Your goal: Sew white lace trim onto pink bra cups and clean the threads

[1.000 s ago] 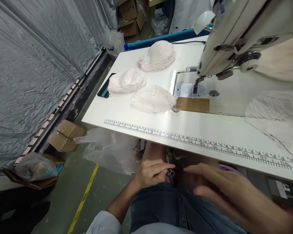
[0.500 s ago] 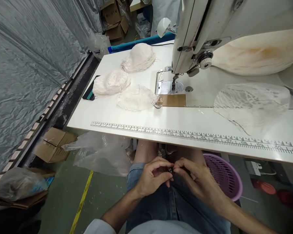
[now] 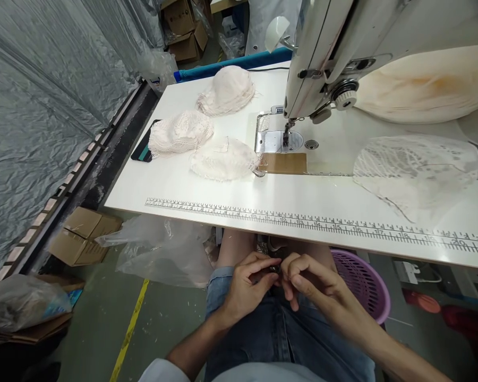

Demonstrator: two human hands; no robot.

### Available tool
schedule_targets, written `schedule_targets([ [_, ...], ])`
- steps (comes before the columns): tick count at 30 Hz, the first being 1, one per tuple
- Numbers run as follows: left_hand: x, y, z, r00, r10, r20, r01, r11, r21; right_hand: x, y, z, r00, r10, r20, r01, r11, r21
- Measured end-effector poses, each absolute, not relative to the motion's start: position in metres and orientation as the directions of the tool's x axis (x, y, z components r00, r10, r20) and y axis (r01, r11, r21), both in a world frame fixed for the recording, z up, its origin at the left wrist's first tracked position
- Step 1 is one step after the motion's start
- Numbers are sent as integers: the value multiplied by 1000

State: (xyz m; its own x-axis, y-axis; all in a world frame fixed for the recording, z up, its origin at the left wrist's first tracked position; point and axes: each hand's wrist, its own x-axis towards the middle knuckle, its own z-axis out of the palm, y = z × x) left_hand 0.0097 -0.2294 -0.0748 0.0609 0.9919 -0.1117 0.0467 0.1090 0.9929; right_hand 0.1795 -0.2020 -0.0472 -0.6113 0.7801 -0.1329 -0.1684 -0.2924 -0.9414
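Above my lap, below the table's front edge, my left hand [image 3: 249, 284] pinches a small dark metal part [image 3: 275, 269] between thumb and fingers. It looks like a bobbin case, though the fingers cover most of it. Close against its right side is my right hand [image 3: 316, 281], with thumb and forefinger pressed together and the other fingers curled. Whatever that pinch holds is too small to make out. Over the table stands a sewing machine [image 3: 322, 69], its presser foot [image 3: 287, 135] above the metal needle plate [image 3: 269, 141].
Pale lace cups lie left of the needle: a back stack [image 3: 229, 90], a left stack [image 3: 181, 132] and a front piece [image 3: 223, 159]. Another lace piece [image 3: 416, 170] lies right. A printed ruler [image 3: 282, 217] runs along the table edge. A purple basket [image 3: 378, 292] stands beside my right leg.
My right hand has turned and its fingers have curled more, with the lower ones hanging down. My left hand keeps its pinch on the metal part. The view has shifted slightly.
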Motion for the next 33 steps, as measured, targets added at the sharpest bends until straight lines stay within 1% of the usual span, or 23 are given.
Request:
schedule_targets([
  [2,9,-229,-77,54,992,-115,45,113,993,179,-201,-47,-611,785,-103,-218,-292,-931],
  [5,8,-228,-76,53,989,-136,53,133,990,179,-201,-47,-620,781,-74,-194,-245,-950],
  [7,6,-227,-74,54,988,-146,53,143,988,178,-201,-48,-624,781,-29,-126,-137,-983],
  [10,7,-225,-70,43,976,-213,-10,214,977,174,-205,-50,-656,752,69,21,110,-994],
  [12,9,-223,-69,42,955,-294,-128,297,946,172,-208,-53,-689,717,103,108,242,-964],
  [14,12,-221,-71,50,931,-361,-271,361,892,171,-210,-56,-707,700,104,170,311,-935],
  [17,16,-217,-74,56,899,-435,-401,419,815,170,-210,-59,-714,695,81,227,339,-913],
  [20,17,-215,-77,59,873,-485,-428,461,777,171,-207,-61,-731,680,47,252,334,-908],
  [24,17,-209,-81,56,864,-500,-432,473,768,172,-200,-63,-735,678,23,274,328,-904],
  [29,18,-199,-81,31,873,-487,-455,446,771,169,-194,-64,-731,681,39,266,338,-903],
  [33,20,-195,-81,18,871,-491,-429,451,783,165,-191,-67,-731,682,25,285,337,-897],
])
